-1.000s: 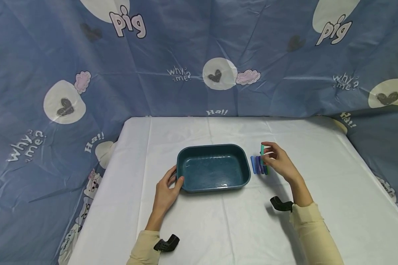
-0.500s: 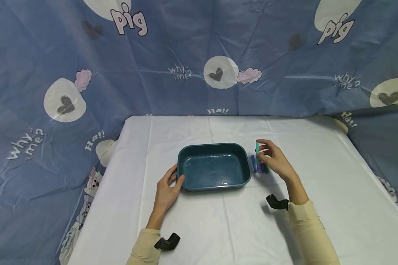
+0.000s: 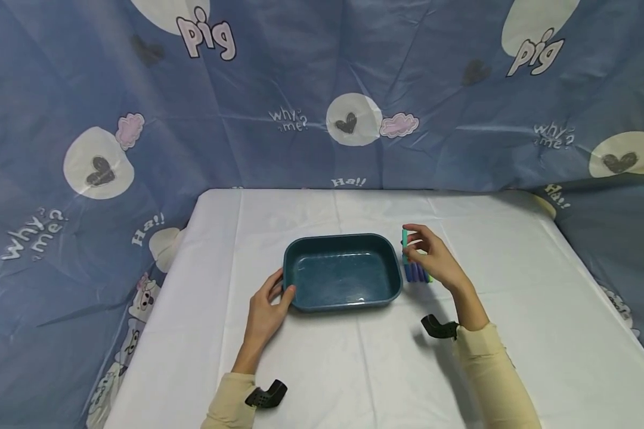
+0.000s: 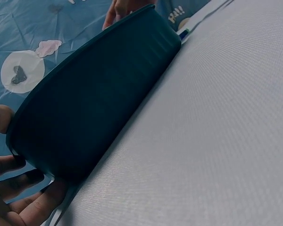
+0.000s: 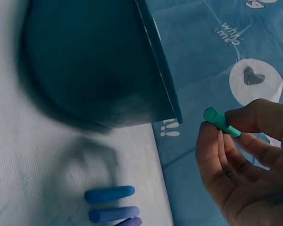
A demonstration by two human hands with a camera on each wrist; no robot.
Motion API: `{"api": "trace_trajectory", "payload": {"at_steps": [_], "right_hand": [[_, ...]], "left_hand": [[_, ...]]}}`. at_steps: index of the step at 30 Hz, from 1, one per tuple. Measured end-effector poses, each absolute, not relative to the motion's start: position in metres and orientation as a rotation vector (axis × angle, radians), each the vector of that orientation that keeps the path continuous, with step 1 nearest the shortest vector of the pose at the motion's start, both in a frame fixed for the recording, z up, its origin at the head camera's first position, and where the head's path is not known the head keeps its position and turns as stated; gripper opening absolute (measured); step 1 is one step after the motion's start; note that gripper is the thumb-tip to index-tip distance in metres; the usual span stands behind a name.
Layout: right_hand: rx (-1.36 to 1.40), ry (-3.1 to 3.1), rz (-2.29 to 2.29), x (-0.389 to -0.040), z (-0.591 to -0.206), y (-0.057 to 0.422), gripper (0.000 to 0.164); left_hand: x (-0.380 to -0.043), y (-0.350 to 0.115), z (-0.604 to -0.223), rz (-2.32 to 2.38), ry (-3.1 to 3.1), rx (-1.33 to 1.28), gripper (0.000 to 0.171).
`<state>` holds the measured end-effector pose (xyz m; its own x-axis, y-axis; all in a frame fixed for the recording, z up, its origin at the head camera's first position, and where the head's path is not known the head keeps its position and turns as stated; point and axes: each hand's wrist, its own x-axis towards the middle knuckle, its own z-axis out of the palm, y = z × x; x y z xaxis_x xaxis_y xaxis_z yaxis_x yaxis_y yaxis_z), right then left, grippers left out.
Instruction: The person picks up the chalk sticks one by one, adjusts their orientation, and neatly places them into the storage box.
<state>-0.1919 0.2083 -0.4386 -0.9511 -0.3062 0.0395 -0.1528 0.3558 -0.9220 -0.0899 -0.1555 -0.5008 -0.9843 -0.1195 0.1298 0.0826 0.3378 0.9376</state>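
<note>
A dark teal plastic basin, rounded at its corners, stands on the white-covered table. My left hand grips its left end, thumb over the rim and fingers on the outer wall, as the left wrist view also shows. Just off the basin's right end, my right hand pinches a green crayon between thumb and fingertips, raised above the table. Below that hand lies a row of crayons, partly covered by it; blue and purple crayons show in the right wrist view.
White cloth covers the table. A blue printed curtain hangs behind it and along the sides. Each wrist bears a black camera mount, such as the right mount.
My right hand has moved left with the green crayon, from over the row toward the basin's right rim. The left hand keeps its grip and the basin stays in place.
</note>
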Motion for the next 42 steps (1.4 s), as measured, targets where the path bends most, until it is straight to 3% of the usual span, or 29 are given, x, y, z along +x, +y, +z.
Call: {"api": "trace_trajectory", "payload": {"at_steps": [9,42], "right_hand": [[-0.492,2.410,-1.680,-0.186,-0.420,0.194,0.052],[-0.527,2.312,-1.698,-0.190,-0.424,0.152,0.052]], "left_hand": [[-0.090,-0.156,-0.500,-1.743,-2.424,0.023,0.053],[-0.089,-0.154,-0.499,-1.751,-2.411,0.027,0.053]]}}
